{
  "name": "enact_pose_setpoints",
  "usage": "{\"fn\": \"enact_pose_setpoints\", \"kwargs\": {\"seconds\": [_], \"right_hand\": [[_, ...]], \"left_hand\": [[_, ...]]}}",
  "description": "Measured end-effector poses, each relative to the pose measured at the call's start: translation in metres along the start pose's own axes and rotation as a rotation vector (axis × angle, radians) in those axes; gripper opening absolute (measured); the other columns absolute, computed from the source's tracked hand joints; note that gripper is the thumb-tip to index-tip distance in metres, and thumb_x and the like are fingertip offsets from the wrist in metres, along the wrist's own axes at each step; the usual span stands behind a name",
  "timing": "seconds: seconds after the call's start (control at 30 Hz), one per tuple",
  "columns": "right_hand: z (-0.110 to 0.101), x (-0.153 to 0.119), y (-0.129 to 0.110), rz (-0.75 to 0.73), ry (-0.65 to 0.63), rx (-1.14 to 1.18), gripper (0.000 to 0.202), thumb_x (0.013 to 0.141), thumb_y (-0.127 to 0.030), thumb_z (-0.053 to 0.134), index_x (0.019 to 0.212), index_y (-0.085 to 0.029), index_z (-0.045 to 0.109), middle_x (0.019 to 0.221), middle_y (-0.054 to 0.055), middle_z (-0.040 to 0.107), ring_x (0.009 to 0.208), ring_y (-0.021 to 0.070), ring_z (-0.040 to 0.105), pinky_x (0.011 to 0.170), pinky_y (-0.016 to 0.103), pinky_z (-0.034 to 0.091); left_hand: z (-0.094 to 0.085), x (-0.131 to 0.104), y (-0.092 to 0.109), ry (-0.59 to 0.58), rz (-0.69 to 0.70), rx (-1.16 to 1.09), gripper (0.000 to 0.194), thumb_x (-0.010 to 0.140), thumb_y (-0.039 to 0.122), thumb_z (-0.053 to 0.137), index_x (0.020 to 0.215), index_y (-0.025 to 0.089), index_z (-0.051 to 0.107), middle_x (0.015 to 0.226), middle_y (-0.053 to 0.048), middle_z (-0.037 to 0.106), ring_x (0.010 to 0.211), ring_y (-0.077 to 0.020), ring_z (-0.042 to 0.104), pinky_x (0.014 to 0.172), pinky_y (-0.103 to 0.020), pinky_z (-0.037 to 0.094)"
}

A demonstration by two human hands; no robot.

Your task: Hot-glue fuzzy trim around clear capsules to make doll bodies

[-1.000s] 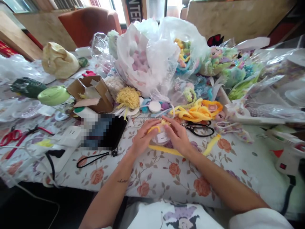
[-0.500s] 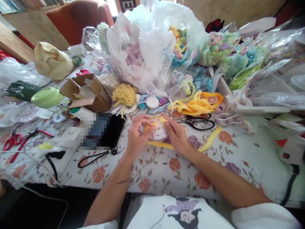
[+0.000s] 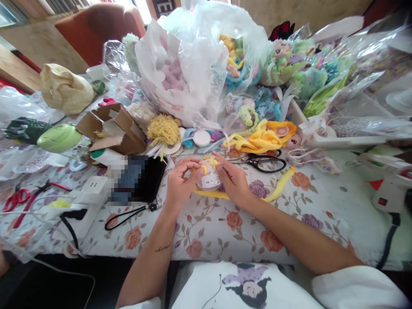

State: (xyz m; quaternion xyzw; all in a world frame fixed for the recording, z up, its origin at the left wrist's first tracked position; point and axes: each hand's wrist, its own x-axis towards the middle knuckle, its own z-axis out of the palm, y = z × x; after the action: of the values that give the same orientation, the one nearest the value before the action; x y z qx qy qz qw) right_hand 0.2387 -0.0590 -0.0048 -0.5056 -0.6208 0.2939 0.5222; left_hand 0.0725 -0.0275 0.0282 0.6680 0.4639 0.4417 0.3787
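My left hand (image 3: 180, 182) pinches the end of a yellow fuzzy strip (image 3: 279, 189), whose length curves over the cloth below my hands and out to the right. Facing it, my right hand (image 3: 234, 177) has its fingers closed on a small pale yellow piece (image 3: 213, 161). Between and just under both hands lies a round clear container (image 3: 208, 181) with small white parts in it. Black-handled scissors (image 3: 266, 163) rest right of my right hand, beside a bundle of orange-yellow strips (image 3: 257, 139).
Behind stand large plastic bags (image 3: 202, 64) of plush pieces, a cardboard box (image 3: 114, 128) and a yellow pompom (image 3: 164, 130). Left are a phone (image 3: 151, 178), a power strip (image 3: 92, 191) and red pliers (image 3: 32, 201). A glue gun (image 3: 389, 189) stands at the right.
The view has shifted slightly, so most things appear a little farther left. Both hands keep their closed hold, with the fingertips slightly farther apart.
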Motion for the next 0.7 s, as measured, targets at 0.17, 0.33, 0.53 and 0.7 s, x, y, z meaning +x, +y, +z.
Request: {"fn": "enact_pose_setpoints", "kwargs": {"seconds": [0.17,0.33,0.53,0.7], "right_hand": [[0.0004,-0.0004,-0.0019,-0.031,-0.007,-0.012,0.041,0.099,-0.035,0.037,0.136,-0.026,0.053,0.141,0.003,0.053,0.132,0.0194,0.047,0.112,0.039,0.038],[0.0008,-0.0016,-0.0023,-0.045,-0.018,-0.007,0.042,0.099,-0.033,0.037,0.138,-0.027,0.052,0.142,0.002,0.051,0.134,0.0196,0.045,0.113,0.04,0.036],[0.0018,-0.0026,-0.0039,-0.055,-0.019,-0.029,0.041,0.099,-0.031,0.037,0.136,-0.026,0.053,0.142,0.003,0.051,0.134,0.0185,0.045,0.113,0.04,0.036],[0.0034,-0.0029,-0.0055,-0.078,-0.019,-0.011,0.039,0.099,-0.029,0.037,0.133,-0.024,0.055,0.141,0.005,0.053,0.133,0.0177,0.046,0.112,0.038,0.037]], "left_hand": [[0.0026,-0.0016,0.0018,-0.001,-0.006,-0.02,0.01,0.081,0.029,0.068,0.079,0.019,0.066,0.102,-0.005,0.064,0.096,-0.0179,0.061,0.078,-0.028,0.05],[0.0043,-0.0032,0.0029,0.013,-0.009,-0.027,0.01,0.08,0.029,0.068,0.078,0.019,0.066,0.102,-0.006,0.064,0.094,-0.0188,0.061,0.075,-0.027,0.051],[0.0047,-0.0036,0.0029,0.055,-0.011,-0.029,0.011,0.077,0.029,0.071,0.076,0.019,0.068,0.099,-0.006,0.066,0.091,-0.0193,0.063,0.075,-0.029,0.052],[0.0046,-0.0037,0.003,0.098,-0.007,-0.043,0.009,0.074,0.027,0.074,0.073,0.019,0.07,0.094,-0.004,0.067,0.088,-0.0187,0.063,0.079,-0.033,0.052]]}}
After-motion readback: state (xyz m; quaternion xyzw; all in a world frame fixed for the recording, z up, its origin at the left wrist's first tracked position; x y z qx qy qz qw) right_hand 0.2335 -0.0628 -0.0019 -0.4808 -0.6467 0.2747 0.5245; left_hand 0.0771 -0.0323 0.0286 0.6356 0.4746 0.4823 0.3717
